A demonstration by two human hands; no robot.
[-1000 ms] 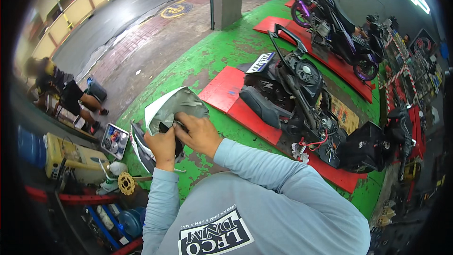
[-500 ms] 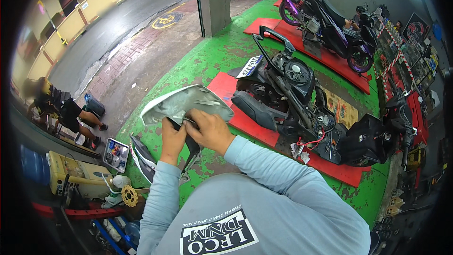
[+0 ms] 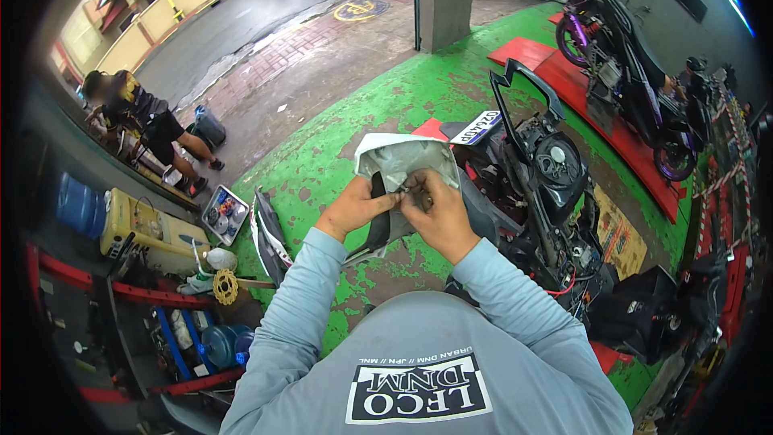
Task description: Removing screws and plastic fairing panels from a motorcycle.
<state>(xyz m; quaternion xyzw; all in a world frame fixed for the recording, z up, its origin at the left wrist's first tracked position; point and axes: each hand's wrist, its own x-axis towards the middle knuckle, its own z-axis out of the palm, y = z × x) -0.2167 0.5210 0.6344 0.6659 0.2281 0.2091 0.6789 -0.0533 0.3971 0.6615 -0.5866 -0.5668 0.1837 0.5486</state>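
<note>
A white and black motorcycle body panel (image 3: pixel 374 155) is held up before me, its hollow pale inner side facing me. My left hand (image 3: pixel 352 208) is closed on the panel's dark lower part, with the thumb pointing to the middle. My right hand (image 3: pixel 441 213) is closed at the inner side of the panel, its fingertips pinched together beside my left thumb. Whatever is between those fingertips is too small and covered to make out. Beyond my right hand stands a partly stripped black motorcycle (image 3: pixel 527 193) with its frame and wiring bare.
Left on the green floor lie another white and black panel (image 3: pixel 270 234) and a metal tray (image 3: pixel 220 235) of small parts. A yellow container (image 3: pixel 153 225) stands behind a gold disc (image 3: pixel 226 287). A person (image 3: pixel 149 125) is at the far left; another motorcycle (image 3: pixel 624 64) stands on a red ramp (image 3: pixel 527 52).
My view has turned left, so the surroundings sit further right. The panel is tilted more upright, and my left hand has moved apart from the right along its edge.
</note>
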